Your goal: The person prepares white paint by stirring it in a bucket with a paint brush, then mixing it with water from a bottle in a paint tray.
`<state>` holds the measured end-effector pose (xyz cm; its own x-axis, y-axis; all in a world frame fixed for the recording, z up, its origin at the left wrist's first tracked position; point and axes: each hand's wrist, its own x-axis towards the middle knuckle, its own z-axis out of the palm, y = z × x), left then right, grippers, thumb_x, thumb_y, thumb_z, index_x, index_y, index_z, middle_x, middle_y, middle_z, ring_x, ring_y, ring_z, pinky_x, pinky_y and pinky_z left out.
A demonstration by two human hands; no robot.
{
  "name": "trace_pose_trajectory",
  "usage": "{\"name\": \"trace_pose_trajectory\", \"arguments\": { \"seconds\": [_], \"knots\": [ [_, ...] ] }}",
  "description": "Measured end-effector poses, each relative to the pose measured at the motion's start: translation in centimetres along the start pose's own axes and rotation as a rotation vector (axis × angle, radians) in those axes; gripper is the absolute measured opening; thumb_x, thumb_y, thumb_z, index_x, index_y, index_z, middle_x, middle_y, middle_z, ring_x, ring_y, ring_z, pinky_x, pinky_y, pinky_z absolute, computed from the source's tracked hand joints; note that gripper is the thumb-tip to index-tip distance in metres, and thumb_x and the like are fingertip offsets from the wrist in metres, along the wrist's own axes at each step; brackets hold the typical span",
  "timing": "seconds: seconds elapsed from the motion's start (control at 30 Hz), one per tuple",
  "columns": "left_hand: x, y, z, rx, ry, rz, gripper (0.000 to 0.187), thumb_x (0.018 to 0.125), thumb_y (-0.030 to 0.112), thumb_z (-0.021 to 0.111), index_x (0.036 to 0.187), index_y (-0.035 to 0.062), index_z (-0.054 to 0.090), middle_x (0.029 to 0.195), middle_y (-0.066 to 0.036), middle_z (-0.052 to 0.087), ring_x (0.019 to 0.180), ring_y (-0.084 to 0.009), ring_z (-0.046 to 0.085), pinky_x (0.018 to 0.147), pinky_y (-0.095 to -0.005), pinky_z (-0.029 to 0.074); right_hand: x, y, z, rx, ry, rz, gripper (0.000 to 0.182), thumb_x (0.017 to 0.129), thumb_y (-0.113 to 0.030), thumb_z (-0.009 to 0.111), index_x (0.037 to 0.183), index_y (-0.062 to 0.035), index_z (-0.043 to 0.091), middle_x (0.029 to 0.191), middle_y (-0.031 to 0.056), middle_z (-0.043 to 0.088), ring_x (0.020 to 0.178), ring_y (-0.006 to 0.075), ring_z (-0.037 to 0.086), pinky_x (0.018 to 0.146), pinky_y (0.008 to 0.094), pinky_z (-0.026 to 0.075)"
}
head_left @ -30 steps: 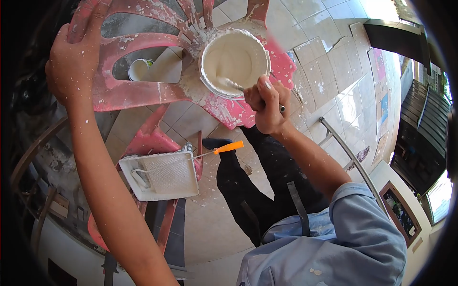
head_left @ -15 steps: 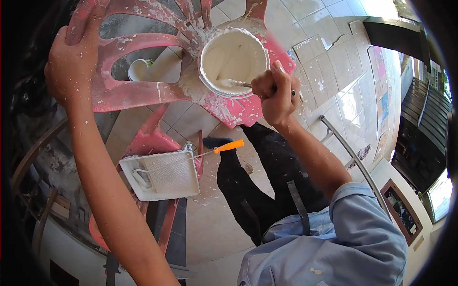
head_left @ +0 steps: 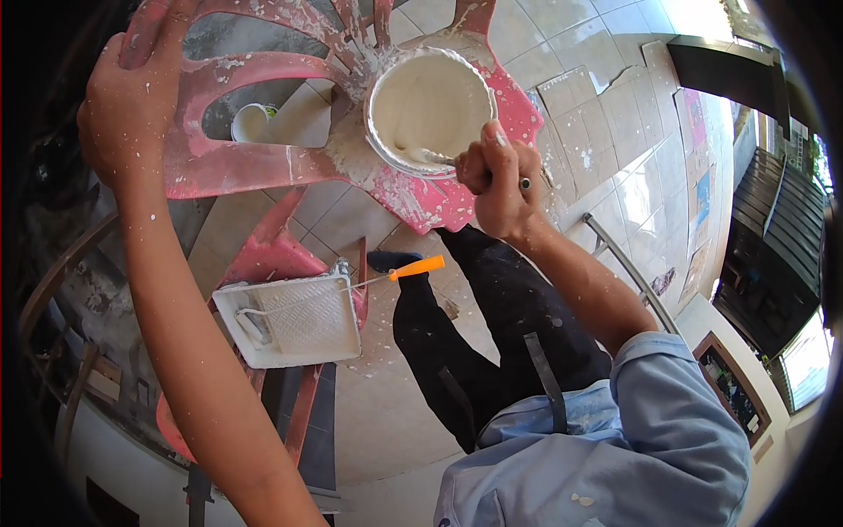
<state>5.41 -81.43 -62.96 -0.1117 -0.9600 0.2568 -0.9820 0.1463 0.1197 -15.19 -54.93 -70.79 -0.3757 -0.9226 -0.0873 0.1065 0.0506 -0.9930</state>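
One orange roller handle [head_left: 417, 267] juts right past the paint tray [head_left: 307, 359] near the person's legs [head_left: 428, 338], where a careless step could knock it. Farther off, the right hand [head_left: 503, 180] grips a tool [head_left: 436, 159] dipped in the white bucket [head_left: 374, 139] on the speckled pink chair [head_left: 413, 198]; pushing hard could tip it. Far left, the left hand [head_left: 130, 114] clasps the chair's back; a tug could slop the paint [head_left: 430, 101].
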Motion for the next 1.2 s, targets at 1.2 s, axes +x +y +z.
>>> {"name": "trace_pose_trajectory", "arguments": {
  "seconds": [1.2],
  "knots": [
    [-1.8,2.1,0.2,-0.085,0.435,0.187,0.062,0.075,0.061,0.071,0.084,0.0005,0.064,0.082,-0.024,0.066,0.082,-0.0443,0.064,0.068,-0.0484,0.050,10.4,-2.0,1.1,-0.137,0.305,-0.317,0.054,0.101,-0.030,0.040,0.054,-0.0034,0.039,0.048,0.0018,0.038,0.046,0.0104,0.035,0.047,0.0287,0.030]
  ]
}}
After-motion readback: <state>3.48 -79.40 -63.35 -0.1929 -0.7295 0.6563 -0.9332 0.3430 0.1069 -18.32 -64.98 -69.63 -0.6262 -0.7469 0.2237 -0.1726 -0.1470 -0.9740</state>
